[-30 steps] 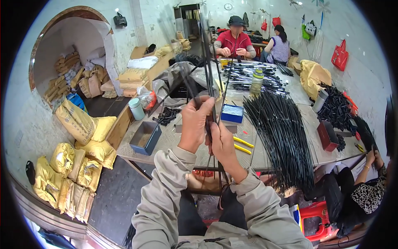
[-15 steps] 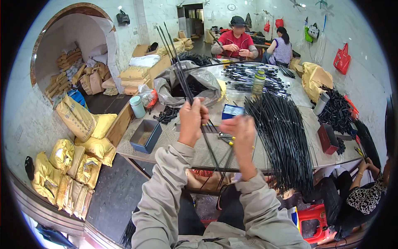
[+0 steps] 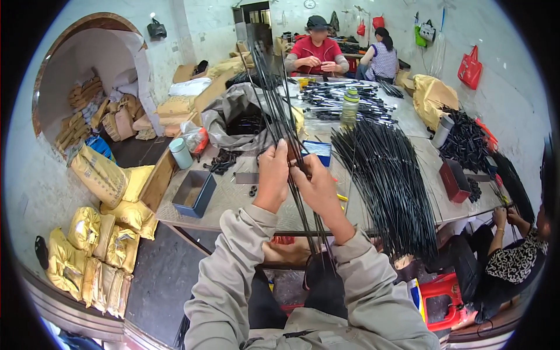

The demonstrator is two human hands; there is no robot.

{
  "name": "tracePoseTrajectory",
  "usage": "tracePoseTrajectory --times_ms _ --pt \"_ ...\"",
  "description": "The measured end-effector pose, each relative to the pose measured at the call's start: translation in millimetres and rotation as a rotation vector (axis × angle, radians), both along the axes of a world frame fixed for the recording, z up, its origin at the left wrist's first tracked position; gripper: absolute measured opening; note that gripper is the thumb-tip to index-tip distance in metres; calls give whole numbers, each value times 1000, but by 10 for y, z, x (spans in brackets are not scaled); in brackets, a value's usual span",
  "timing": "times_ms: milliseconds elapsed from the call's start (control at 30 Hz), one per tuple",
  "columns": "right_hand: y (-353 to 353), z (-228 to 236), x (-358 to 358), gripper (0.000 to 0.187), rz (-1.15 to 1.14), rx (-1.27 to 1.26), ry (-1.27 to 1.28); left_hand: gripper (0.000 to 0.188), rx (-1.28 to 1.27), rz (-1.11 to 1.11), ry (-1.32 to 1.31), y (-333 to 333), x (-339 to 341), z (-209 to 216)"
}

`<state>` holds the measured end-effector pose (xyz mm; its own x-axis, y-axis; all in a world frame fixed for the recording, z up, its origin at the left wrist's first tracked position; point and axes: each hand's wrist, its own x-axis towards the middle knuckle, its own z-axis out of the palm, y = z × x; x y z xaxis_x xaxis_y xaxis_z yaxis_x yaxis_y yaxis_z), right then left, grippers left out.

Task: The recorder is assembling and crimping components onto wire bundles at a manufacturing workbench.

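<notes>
My left hand (image 3: 273, 178) is closed around a bundle of long, thin black rods (image 3: 272, 108), held upright over the table's near edge. Fingers of my right hand (image 3: 318, 191) pinch the same bundle just to the right, at nearly the same height. The upper ends fan out and are blurred; the lower ends hang down over my lap. To the right, a large heap of similar black rods (image 3: 388, 186) lies on the table (image 3: 227, 201). Behind the bundle sits a small blue box (image 3: 318, 153) with something pale in it.
An open blue-grey box (image 3: 194, 195), a light blue cup (image 3: 181, 154), small black parts (image 3: 221, 161) and a grey sack (image 3: 219, 119) stand left. Across the table are a bottle (image 3: 349, 108) and a person in red (image 3: 318, 52). Another person's hands (image 3: 503, 217) work at far right.
My right hand, blurred and apart from the rods before, now grips them beside my left. More rods show in the bundle. The whole view has shifted slightly.
</notes>
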<state>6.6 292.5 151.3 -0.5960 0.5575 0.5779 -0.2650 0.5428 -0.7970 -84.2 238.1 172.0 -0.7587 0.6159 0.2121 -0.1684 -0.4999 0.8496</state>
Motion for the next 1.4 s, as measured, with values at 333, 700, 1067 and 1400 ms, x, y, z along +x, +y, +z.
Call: tracePoseTrajectory --times_ms 333,700,1067,1400 --pt "-180 -289 40 14 -128 6 28 20 -15 77 -11 16 25 -170" --pt "2008 879 -386 26 -243 55 61 23 -2 14 -57 -429 -151 112" --pt "2965 566 -770 36 -653 804 -99 25 85 -96 -133 -736 -223 182" --pt "1605 -636 634 22 -450 899 -923 32 79 -184 -105 -481 1 97"
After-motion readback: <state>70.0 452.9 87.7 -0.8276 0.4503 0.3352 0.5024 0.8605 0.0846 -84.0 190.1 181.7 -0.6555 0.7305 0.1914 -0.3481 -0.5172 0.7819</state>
